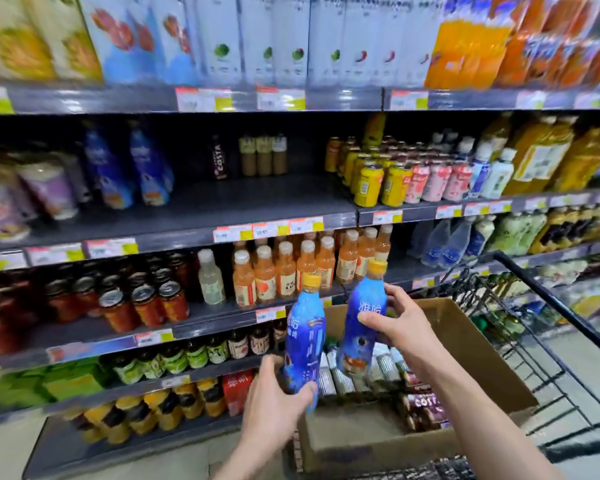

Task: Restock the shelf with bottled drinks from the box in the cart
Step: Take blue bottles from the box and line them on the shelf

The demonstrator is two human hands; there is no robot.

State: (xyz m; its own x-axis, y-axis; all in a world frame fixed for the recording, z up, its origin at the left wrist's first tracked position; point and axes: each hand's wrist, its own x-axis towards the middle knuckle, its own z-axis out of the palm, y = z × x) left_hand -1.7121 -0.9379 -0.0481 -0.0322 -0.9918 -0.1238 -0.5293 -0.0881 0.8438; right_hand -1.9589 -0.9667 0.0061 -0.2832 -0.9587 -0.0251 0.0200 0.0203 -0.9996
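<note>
While held upright above the box, two blue bottled drinks with yellow caps stand just beside each other. Left bottle (305, 341): gripped near its base by the left hand (274, 393). Right bottle (361, 323): gripped at mid-body by the right hand (399, 323), fingers curled round it. Box (465, 341): brown cardboard, flaps open, more drinks inside, sitting in the black wire cart (551, 341). Shelf (222, 209): dark, left of the cart. Matching blue bottles (108, 168) stand on its second tier, well above the hands.
</note>
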